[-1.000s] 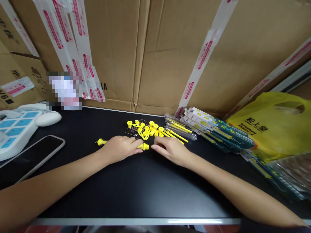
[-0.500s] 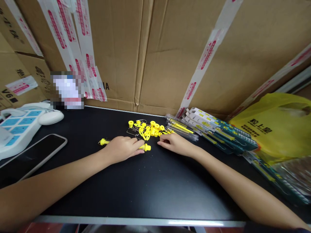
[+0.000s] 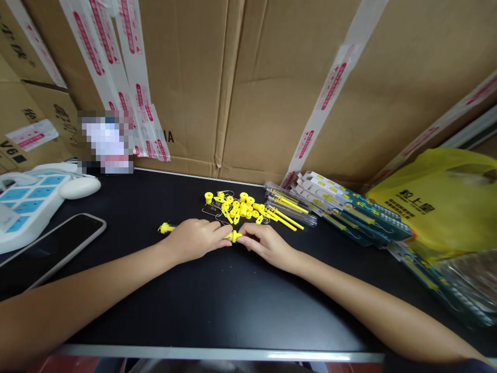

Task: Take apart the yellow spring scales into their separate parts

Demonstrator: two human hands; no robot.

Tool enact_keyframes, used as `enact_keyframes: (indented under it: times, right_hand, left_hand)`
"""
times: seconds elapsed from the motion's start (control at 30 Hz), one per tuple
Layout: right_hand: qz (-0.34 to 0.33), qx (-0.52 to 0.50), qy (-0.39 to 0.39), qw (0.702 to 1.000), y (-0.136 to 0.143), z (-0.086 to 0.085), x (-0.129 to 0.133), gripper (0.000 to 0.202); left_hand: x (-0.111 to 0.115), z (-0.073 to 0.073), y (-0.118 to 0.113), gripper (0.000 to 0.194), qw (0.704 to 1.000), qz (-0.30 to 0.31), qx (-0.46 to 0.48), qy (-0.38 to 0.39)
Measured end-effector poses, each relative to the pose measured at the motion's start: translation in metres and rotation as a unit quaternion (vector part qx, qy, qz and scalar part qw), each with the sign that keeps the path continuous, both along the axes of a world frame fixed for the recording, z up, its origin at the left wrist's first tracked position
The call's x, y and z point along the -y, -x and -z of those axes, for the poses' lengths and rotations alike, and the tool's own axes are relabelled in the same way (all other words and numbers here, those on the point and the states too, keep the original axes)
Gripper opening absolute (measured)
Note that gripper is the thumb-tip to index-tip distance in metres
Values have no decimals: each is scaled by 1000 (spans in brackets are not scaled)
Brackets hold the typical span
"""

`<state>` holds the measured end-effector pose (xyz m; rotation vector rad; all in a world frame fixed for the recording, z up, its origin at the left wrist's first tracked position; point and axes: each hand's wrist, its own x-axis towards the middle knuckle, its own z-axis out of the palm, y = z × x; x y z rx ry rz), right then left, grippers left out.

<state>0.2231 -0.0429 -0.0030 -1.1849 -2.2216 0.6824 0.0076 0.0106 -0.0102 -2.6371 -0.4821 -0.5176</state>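
My left hand point(image 3: 194, 238) is closed over the middle of a spring scale point(image 3: 166, 228), a clear tube with yellow ends, held level just above the black table. Its left end, with a small metal hook, sticks out past my wrist side. At the other end, the thumb and forefinger of my right hand point(image 3: 267, 243) pinch the yellow end cap point(image 3: 233, 236). Just behind both hands lies a pile of small yellow plastic parts point(image 3: 243, 209), mixed with bent wire hooks. Yellow rods point(image 3: 285, 219) and clear tubes point(image 3: 308, 219) lie right of the pile.
Printed boxes point(image 3: 349, 207) are stacked at the right, beside a yellow plastic bag point(image 3: 442, 202). On the left are a phone point(image 3: 54, 248) and a white power strip point(image 3: 34, 202) with blue sockets. Large cardboard boxes point(image 3: 186, 77) wall off the back of the table point(image 3: 217, 305).
My right hand has moved left from the edge of the parts pile to the spring scale's right end. The yellow rods it covered now show. My left hand has kept its place.
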Motion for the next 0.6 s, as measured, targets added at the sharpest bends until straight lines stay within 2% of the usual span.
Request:
enact_keyframes:
  times: [0.13,0.27,0.33,0.4,0.47,0.53,0.6]
  right_hand:
    - [-2,0,-37,999,-4,2,-2,24]
    - [-25,51,-124,991,-7,1,-3,22]
    - [-50,115,-198,972,-9,-1,-2,21]
    - [-75,190,-267,942,-11,-4,-1,23]
    - [-83,237,-307,918,-12,-6,0,25]
    - [-60,228,-300,924,-11,-8,1,22]
    - [-22,181,-241,953,-10,-8,2,24]
  left_hand:
    - [0,-1,0,34,1000,7,2,0]
    - [0,-1,0,35,1000,12,1,2]
    - [0,-1,0,35,1000,14,1,8]
    - [1,-1,0,35,1000,17,-1,11]
    - [1,-1,0,35,1000,24,1,2]
    - [1,-2,0,35,1000,26,6,-9]
    - [1,-3,1,34,1000,22,11,-16]
